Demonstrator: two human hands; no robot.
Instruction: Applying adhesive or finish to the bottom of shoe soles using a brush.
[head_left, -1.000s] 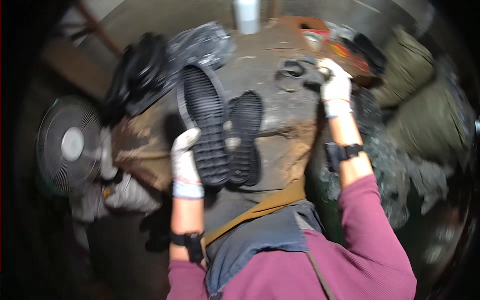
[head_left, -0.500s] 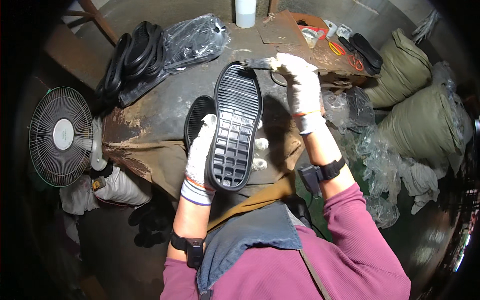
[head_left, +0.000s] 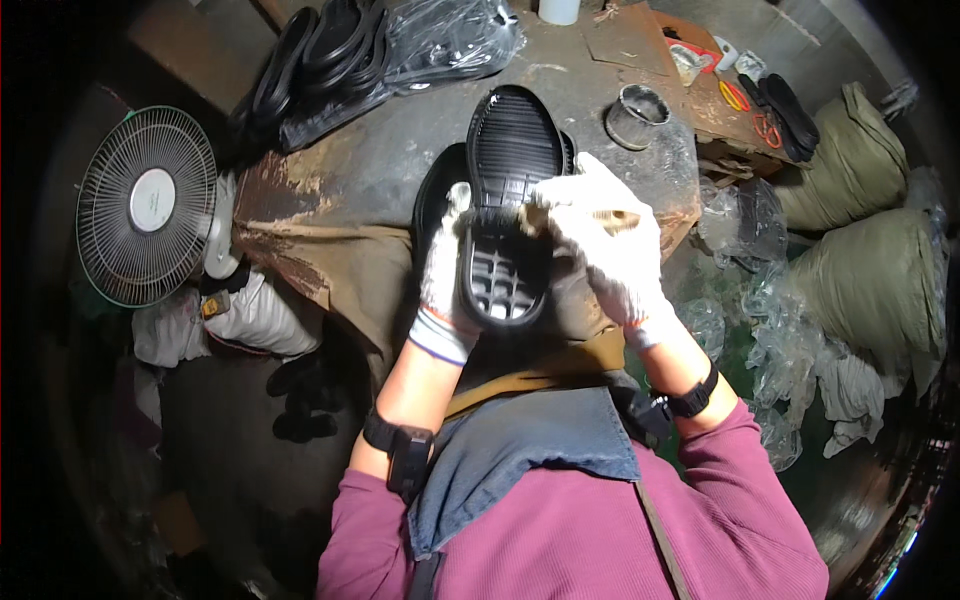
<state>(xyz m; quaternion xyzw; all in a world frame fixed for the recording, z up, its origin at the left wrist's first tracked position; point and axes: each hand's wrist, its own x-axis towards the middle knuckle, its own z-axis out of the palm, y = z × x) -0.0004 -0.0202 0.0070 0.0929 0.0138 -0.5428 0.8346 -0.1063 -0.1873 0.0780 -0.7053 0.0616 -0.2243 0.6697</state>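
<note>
A black shoe sole (head_left: pixel 514 135) with a ridged, grid-patterned tread faces up in front of me. My left hand (head_left: pixel 443 265), in a white knit glove, grips it along the left edge near the heel half. Behind it, partly hidden, is a second black sole (head_left: pixel 431 195). My gloved right hand (head_left: pixel 612 238) is closed round a brush (head_left: pixel 624 218), whose wooden handle end pokes out of the fist. The dark bristles lie across the middle of the tread, covering part of it. A grimy round cup (head_left: pixel 637 118) stands on the worktable (head_left: pixel 400 150), beyond my right hand.
At the table's far left lie stacked black soles (head_left: pixel 335 45) and a clear plastic bag (head_left: pixel 450 45). A fan (head_left: pixel 150 200) stands left. Scissors (head_left: pixel 735 95) and more soles (head_left: pixel 788 115) lie at the far right, near green sacks (head_left: pixel 865 270) and loose plastic.
My right hand has brought the brush from the sole's toe end down to its middle. The cup shows fully now. The whole view has shifted, with table things higher and further right.
</note>
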